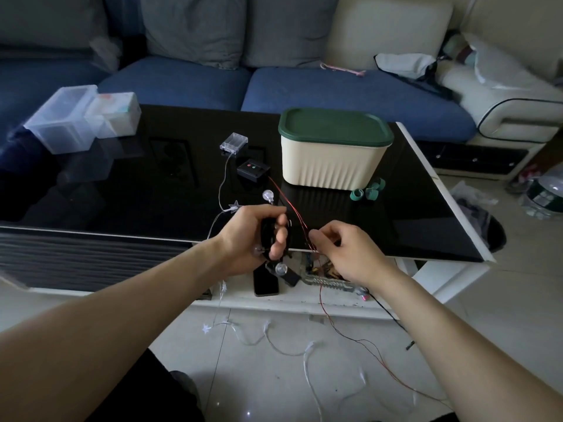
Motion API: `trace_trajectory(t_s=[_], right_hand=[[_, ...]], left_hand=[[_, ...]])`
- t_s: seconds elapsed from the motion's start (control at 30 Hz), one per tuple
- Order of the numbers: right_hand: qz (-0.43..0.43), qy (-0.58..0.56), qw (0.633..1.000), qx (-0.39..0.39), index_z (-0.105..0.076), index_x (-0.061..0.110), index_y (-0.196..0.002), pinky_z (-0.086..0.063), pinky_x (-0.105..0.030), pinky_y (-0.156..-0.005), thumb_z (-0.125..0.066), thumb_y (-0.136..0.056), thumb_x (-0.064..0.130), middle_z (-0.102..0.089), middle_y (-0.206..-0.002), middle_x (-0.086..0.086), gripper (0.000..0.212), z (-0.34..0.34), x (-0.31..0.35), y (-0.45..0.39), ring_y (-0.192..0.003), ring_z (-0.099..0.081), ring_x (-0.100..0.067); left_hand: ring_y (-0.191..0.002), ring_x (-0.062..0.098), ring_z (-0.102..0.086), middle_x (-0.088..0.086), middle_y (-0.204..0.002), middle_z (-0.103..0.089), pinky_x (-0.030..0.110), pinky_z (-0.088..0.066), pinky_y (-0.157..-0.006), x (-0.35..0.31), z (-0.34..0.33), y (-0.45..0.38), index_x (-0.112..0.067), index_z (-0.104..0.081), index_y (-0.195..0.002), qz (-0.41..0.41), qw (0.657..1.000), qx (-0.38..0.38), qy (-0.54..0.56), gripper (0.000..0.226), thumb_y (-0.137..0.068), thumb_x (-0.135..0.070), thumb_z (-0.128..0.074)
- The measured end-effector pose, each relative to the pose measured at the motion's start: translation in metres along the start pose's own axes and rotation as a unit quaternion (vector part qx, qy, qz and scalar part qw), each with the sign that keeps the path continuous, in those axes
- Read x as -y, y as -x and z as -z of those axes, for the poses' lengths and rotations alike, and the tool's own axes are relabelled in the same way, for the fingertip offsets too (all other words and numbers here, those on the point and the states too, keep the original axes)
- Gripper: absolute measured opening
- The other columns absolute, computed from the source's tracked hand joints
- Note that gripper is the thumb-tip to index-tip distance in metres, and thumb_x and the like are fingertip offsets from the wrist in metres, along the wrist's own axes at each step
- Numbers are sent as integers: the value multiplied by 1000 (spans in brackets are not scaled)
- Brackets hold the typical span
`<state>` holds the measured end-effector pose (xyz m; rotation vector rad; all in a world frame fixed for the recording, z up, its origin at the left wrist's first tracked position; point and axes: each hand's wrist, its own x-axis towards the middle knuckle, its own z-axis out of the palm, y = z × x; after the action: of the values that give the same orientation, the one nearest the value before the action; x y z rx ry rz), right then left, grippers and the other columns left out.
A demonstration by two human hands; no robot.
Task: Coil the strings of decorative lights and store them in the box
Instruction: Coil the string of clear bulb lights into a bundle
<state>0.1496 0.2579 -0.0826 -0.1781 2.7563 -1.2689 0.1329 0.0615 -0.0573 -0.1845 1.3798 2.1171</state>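
Two hands are working at the near edge of the black glass table (170, 166). My left hand (253, 236) has its fingers curled around a dark coil of light string (268, 236); one round clear bulb (268, 195) stands out above the hand and another (281, 269) hangs just below it. My right hand (344, 254) is to the right of it, fingers bent, and it pinches the thin red wire (292, 208).

That red wire runs from a small black controller (253, 169) with a red and a green dot, which lies on the table just left of the box. After my right hand the wire drops to the tiled floor (502, 269) and trails to the right.

A clear battery case (233, 143) lies farther left and back on the table. Its pale wire goes down past a star-shaped light (234, 207) touching my left hand, and more of this white string (304, 351) is spread loose on the floor between my arms.

The cream box (332, 159) stands on the right part of the table with its green lid (335, 126) on. Some green rings (367, 191) lie just beside its near right corner. At the far left corner of the table are translucent plastic containers (79, 117). A phone (265, 283) lies on the lower shelf under my hands.
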Motion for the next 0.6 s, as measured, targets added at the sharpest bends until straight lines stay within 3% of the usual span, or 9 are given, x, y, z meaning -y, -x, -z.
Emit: trace_trajectory(t_s=[0.07,0.23,0.33,0.4,0.47,0.53,0.6], right_hand=[[-15,-21,999,21,-66,17,-86,-43,-21,-54,-51,-103,37,-71,-73,-2,30,0,-1,0,-50,-58,-3],[-50,-16,995,89,-65,15,-86,-45,-19,-50,-48,-105,23,-67,-64,-1,26,-1,2,6,-47,-57,-8],[-37,42,993,104,-68,18,-90,-40,-23,-41,-52,-102,25,-69,-68,-2,22,-3,8,10,-48,-53,-16],[4,97,990,107,-71,17,-87,-47,-31,-50,-55,-100,27,-70,-69,-4,23,-6,13,11,-56,-61,-24],[40,128,986,100,-69,18,-77,-49,-37,-61,-58,-99,27,-68,-68,-5,27,-9,18,12,-64,-64,-25],[62,134,985,89,-60,28,-64,-47,-36,-60,-58,-99,24,-64,-63,0,35,-9,20,13,-59,-61,-21],[74,133,985,85,-55,34,-64,-42,-24,-54,-58,-99,23,-61,-60,9,37,-8,21,13,-54,-58,-9]], left_hand=[[-42,15,-44,3,-55,-52,20,-36,-40,-3,-1,0,-14,-53,-68,-26,998,-26,42,31,-97,-22,-46],[-56,15,-62,6,-71,-66,21,-48,-50,-9,0,-1,-2,-61,-102,-87,991,-42,92,25,-100,-13,-38],[-79,24,-71,16,-97,-71,28,-51,-78,-8,-3,0,5,-52,-118,-74,992,-4,102,31,-101,-15,-36],[-97,36,-71,26,-113,-68,36,-49,-95,-4,-6,0,9,-51,-117,-46,995,5,87,38,-101,-22,-37],[-107,43,-66,31,-115,-66,45,-47,-103,-1,-9,1,9,-52,-113,-25,998,2,50,39,-99,-25,-39],[-109,44,-65,31,-115,-66,45,-53,-93,-1,-10,3,7,-52,-111,-15,999,7,30,37,-98,-25,-40],[-108,42,-66,31,-114,-67,35,-58,-70,-2,-9,3,7,-50,-117,-7,1000,9,18,39,-98,-25,-41]])
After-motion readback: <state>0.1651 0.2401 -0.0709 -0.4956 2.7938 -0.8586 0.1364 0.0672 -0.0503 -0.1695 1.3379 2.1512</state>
